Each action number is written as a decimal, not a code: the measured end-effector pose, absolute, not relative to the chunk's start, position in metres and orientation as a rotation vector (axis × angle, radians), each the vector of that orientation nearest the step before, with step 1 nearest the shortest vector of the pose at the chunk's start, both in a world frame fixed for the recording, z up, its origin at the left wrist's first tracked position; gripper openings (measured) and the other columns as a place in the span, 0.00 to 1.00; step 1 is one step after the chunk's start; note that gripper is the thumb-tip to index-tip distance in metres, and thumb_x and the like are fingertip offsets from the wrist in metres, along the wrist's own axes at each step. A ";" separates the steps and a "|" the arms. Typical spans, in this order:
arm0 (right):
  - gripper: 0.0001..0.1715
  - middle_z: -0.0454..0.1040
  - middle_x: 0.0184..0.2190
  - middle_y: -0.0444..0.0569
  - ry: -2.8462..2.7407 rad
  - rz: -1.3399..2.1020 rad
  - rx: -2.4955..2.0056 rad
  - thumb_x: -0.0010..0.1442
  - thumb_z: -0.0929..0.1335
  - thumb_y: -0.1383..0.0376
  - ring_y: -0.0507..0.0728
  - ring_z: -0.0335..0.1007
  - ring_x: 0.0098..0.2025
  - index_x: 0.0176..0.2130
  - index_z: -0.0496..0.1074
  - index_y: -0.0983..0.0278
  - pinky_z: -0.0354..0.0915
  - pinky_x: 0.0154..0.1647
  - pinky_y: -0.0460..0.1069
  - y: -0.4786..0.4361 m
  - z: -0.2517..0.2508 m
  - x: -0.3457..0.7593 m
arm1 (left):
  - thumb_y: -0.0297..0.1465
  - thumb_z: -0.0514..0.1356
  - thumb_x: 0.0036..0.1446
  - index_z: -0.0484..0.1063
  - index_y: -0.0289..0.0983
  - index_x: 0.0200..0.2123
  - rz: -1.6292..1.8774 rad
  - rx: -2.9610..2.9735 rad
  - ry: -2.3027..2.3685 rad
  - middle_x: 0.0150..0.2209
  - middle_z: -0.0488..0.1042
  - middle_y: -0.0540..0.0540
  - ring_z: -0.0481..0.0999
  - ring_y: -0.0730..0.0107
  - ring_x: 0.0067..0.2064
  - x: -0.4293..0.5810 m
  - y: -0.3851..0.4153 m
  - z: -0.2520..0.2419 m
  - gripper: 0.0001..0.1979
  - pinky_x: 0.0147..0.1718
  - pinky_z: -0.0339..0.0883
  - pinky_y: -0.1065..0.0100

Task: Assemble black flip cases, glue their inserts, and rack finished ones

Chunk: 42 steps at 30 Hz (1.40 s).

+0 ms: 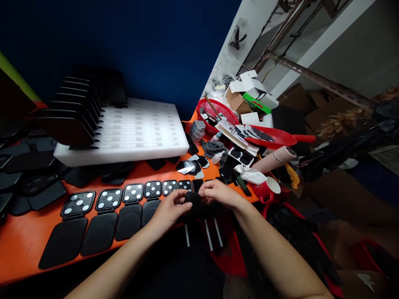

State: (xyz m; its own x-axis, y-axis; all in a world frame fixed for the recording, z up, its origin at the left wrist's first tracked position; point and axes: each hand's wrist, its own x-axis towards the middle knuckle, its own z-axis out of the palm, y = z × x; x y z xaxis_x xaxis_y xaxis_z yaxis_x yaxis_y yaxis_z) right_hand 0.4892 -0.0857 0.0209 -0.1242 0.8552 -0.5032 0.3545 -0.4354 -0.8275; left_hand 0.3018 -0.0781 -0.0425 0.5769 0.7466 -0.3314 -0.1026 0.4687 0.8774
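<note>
My left hand (171, 206) grips a small black rounded piece (193, 200) between thumb and fingers, over the table's front edge. Close by on the right, my right hand (218, 192) has its fingers pinched together at the side of that piece; whether it grips the piece or something tiny is hidden. To the left runs a row of opened black folding pads, their upper plates (77, 203) dotted with white discs and their lower flaps (64, 243) smooth and dark. The last upper plates of the row (185, 186) lie just behind my hands.
A white foam block (143, 133) holds several upright black panels (65, 120). Black plates (28, 166) are piled at left. Rightward are a red basket (230, 114), a red pan (274, 137), a pink roll (277, 158) and a red mug (268, 189). Metal rods (208, 234) jut below my hands.
</note>
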 end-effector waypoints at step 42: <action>0.15 0.66 0.24 0.42 -1.269 1.560 -1.608 0.55 0.66 0.55 0.50 0.64 0.26 0.30 0.67 0.65 0.61 0.29 0.46 -0.132 0.006 0.468 | 0.41 0.63 0.43 0.68 0.36 0.27 0.570 0.929 0.879 0.21 0.66 0.54 0.64 0.74 0.24 0.284 -0.114 -0.052 0.15 0.25 0.55 0.72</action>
State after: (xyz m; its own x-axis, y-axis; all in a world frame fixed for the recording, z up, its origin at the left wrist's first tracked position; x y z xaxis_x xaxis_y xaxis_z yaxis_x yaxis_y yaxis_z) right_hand 0.4675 -0.1325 0.0061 -0.1246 0.8927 -0.4331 0.2422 -0.3959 -0.8858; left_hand 0.2843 -0.1135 -0.0517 0.5354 0.7466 -0.3948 -0.0553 0.4974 0.8657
